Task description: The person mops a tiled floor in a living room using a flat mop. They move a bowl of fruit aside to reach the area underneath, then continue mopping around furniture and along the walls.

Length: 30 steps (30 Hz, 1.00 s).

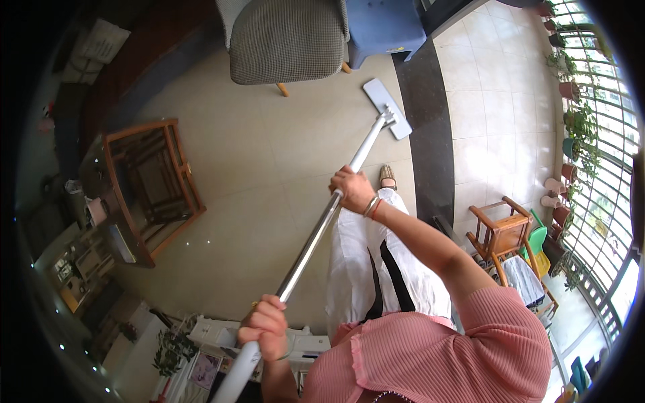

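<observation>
White-and-silver flat mop [311,246]: slants across the middle, mop head [374,93] on the floor, top right of centre | right hand [353,189]: wrapped round it, middle | left hand [269,327]: wrapped round it, bottom left of centre | dark floor strip [424,121]: by mop head | mopping looks started; which tiles [235,148] are done or left, can't tell

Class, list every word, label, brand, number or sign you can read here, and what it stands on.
Nothing reads clearly enough to quote.
Blue stool: label near its edge, too small to read.
Pale bag-like item, upper left: marks too blurred to read.
Mop: no readable text.
</observation>
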Tool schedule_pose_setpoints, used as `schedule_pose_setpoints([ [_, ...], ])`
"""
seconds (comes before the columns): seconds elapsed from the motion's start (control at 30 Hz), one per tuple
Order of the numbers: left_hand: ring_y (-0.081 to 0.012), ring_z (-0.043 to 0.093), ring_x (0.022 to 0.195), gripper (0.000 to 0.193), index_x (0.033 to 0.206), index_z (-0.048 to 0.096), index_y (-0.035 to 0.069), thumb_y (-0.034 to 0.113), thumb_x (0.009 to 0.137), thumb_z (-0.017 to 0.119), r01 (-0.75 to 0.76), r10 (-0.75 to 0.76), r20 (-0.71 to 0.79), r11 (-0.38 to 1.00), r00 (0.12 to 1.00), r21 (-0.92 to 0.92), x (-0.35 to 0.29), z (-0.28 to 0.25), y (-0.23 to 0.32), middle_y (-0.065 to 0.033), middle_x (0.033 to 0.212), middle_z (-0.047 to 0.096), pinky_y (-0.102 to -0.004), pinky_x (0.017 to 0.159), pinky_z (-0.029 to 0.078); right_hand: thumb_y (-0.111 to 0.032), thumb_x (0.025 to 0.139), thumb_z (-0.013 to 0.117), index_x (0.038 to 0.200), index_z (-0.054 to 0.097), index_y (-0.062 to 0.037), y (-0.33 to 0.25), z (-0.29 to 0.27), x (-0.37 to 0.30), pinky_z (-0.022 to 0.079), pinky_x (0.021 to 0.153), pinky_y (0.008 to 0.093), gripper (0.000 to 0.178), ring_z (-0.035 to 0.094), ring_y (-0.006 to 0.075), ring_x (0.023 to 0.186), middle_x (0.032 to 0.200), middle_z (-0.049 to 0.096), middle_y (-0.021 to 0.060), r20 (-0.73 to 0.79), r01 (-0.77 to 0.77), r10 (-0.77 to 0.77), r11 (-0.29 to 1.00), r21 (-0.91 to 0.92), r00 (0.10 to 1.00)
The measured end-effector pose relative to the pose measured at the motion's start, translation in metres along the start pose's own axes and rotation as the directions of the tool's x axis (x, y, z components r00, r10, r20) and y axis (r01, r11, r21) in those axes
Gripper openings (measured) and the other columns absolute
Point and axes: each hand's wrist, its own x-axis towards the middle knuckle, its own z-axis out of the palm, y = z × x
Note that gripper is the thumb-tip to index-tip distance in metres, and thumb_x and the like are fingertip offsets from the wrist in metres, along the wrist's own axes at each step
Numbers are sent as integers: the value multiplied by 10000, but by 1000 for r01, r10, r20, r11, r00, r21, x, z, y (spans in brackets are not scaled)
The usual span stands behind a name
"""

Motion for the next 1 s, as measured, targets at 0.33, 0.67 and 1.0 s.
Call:
schedule_pose_setpoints([
  [0.33,-150,462,553,142,847,398,113,63,916,511,-270,250,285,962,925,33,69,123,-76,-19,640,475,-423,693,472,-123,746,613,709,541,-113,123,-97,106,466,734,411,81,547,264,942,767,566,15,-418,230,-164,967,112,893],
  [0.67,-132,342,593,222,756,311,136,94,932,439,16,-13,-29,991,999,131,16,89,7,-3,611,344,-378,697,374,-143,725,618,730,563,-127,46,-56,19,532,650,409,57,582,253,904,790,596,22,-210,122,-80,974,191,974],
  [1.0,-113,319,556,183,785,310,134,107,946,393,46,32,-324,972,946,230,-55,70,76,14,570,307,-358,703,395,-247,782,600,828,678,-126,-25,-29,-59,547,718,424,151,610,271,984,893,646,91,446,225,-259,966,129,857],
])
